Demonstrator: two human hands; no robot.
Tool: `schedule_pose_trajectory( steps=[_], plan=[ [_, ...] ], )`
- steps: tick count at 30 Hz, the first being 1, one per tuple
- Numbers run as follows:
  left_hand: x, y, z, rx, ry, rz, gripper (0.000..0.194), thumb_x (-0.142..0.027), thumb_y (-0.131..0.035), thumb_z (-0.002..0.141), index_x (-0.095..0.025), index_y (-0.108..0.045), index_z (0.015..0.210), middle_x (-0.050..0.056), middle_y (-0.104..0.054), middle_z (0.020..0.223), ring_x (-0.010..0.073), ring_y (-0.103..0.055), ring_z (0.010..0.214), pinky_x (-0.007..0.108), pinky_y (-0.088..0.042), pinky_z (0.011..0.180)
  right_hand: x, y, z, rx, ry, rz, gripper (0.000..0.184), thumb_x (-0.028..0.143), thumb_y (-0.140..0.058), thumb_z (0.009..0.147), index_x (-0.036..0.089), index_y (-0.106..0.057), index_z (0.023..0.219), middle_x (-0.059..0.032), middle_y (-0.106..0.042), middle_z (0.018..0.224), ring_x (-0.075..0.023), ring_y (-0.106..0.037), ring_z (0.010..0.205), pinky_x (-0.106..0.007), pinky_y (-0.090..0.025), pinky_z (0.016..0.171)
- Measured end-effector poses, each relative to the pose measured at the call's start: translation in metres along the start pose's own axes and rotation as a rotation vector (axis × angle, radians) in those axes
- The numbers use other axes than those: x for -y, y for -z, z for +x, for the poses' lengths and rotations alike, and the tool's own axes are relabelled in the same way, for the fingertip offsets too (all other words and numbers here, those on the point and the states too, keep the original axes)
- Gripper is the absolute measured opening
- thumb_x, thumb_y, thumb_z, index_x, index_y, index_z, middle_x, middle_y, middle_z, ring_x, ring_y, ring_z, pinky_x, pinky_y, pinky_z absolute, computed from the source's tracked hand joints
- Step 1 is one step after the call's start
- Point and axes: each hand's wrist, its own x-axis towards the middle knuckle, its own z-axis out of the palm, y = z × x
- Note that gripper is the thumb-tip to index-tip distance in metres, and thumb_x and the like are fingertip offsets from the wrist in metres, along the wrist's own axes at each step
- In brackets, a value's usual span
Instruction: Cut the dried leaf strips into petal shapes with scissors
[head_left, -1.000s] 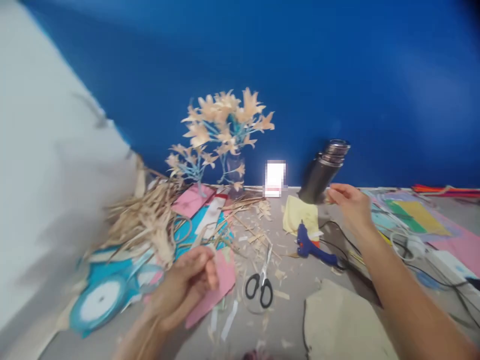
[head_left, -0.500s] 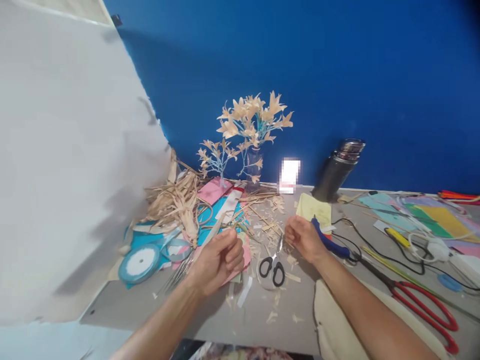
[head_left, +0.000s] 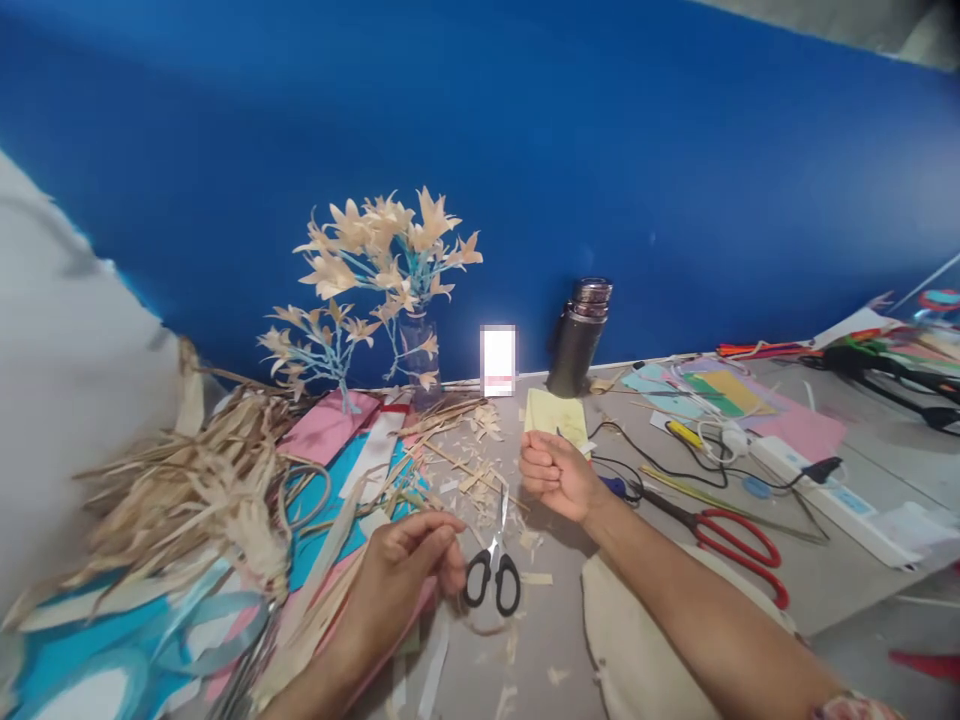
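My left hand (head_left: 409, 565) is over the littered table, its fingers curled toward the thumb; what they pinch, if anything, is too small to make out. A thin pale strand (head_left: 480, 630) curves below its fingertips. My right hand (head_left: 556, 475) is closed in a fist in front of a yellow paper pad (head_left: 555, 415), its contents hidden. Between the hands lie small black-handled scissors (head_left: 495, 570), points away from me. Pale husk scraps (head_left: 484, 480) are scattered behind them. A blue-handled tool (head_left: 613, 487) is mostly covered by my right hand and wrist.
Dried corn husks (head_left: 202, 480) and blue ribbon rolls (head_left: 97, 680) heap up on the left. Husk flowers (head_left: 390, 245) stand at the back, near a dark flask (head_left: 579, 340). Red-handled shears (head_left: 739, 540), cables and a white power strip (head_left: 832, 500) lie on the right.
The view has swung to the right, showing more of the table's right side. My left hand's fist has loosened, with its fingers now reaching toward the scissors. The right hand stays closed.
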Motion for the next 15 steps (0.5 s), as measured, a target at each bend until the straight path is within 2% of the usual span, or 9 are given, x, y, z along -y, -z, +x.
schedule_pose_trajectory(
  steps=[2, 4, 6, 8, 11, 13, 15],
  plan=[
    [0.008, 0.002, 0.003, -0.009, 0.031, -0.122, 0.024, -0.040, -0.072, 0.076, -0.017, -0.066, 0.082, -0.004, -0.052, 0.048, 0.0110, -0.046, 0.038, 0.022, -0.038, 0.040, -0.001, 0.004, 0.003, -0.024, 0.003, -0.008, 0.019, 0.024, -0.078, 0.074, 0.014, -0.065, 0.083, 0.0095, -0.036, 0.054, -0.0025, -0.022, 0.042, -0.012, -0.021, 0.037],
    [0.012, 0.005, 0.004, 0.018, 0.079, -0.278, 0.024, -0.040, -0.071, 0.077, -0.019, -0.060, 0.077, -0.007, -0.042, 0.045, 0.0086, -0.037, 0.035, 0.021, -0.033, 0.037, -0.003, 0.008, 0.006, -0.048, 0.020, -0.026, 0.018, 0.022, -0.078, 0.074, 0.013, -0.066, 0.084, 0.0084, -0.041, 0.052, -0.0023, -0.026, 0.041, -0.012, -0.022, 0.037],
    [0.014, 0.007, 0.005, 0.041, 0.111, -0.395, 0.023, -0.038, -0.069, 0.081, -0.019, -0.057, 0.075, -0.008, -0.039, 0.044, 0.0086, -0.034, 0.035, 0.021, -0.033, 0.038, -0.006, 0.012, 0.008, -0.082, 0.064, -0.092, 0.021, 0.026, -0.080, 0.073, 0.012, -0.067, 0.083, 0.0059, -0.049, 0.051, -0.0022, -0.029, 0.038, -0.014, -0.021, 0.037],
    [0.014, 0.010, 0.006, 0.013, 0.116, -0.441, 0.021, -0.039, -0.066, 0.083, -0.020, -0.058, 0.079, -0.007, -0.042, 0.044, 0.0096, -0.036, 0.035, 0.022, -0.034, 0.038, -0.010, 0.015, 0.010, -0.130, 0.116, -0.173, 0.027, 0.032, -0.083, 0.070, 0.012, -0.066, 0.077, 0.0025, -0.055, 0.051, -0.0024, -0.032, 0.037, -0.015, -0.022, 0.037],
    [0.011, 0.013, 0.011, -0.020, 0.106, -0.443, 0.023, -0.040, -0.070, 0.079, -0.020, -0.059, 0.081, -0.005, -0.048, 0.049, 0.0111, -0.039, 0.037, 0.023, -0.034, 0.036, -0.012, 0.015, 0.011, -0.180, 0.151, -0.210, 0.038, 0.043, -0.083, 0.069, 0.014, -0.060, 0.065, 0.0035, -0.053, 0.048, -0.0023, -0.031, 0.037, -0.015, -0.024, 0.038],
    [0.007, 0.012, 0.013, -0.004, 0.084, -0.393, 0.026, -0.040, -0.074, 0.076, -0.019, -0.059, 0.077, -0.004, -0.053, 0.052, 0.0118, -0.045, 0.042, 0.023, -0.038, 0.041, -0.011, 0.011, 0.010, -0.190, 0.125, -0.168, 0.037, 0.046, -0.082, 0.071, 0.014, -0.062, 0.068, 0.0044, -0.052, 0.050, -0.0018, -0.028, 0.039, -0.015, -0.024, 0.038],
    [0.000, 0.008, 0.014, -0.028, 0.038, -0.302, 0.024, -0.038, -0.076, 0.074, -0.019, -0.062, 0.078, 0.000, -0.061, 0.063, 0.0131, -0.054, 0.053, 0.024, -0.045, 0.051, -0.011, 0.005, 0.008, -0.183, 0.073, -0.099, 0.033, 0.040, -0.083, 0.070, 0.014, -0.065, 0.076, 0.0041, -0.054, 0.056, -0.0009, -0.026, 0.040, -0.014, -0.022, 0.038]
  ],
)
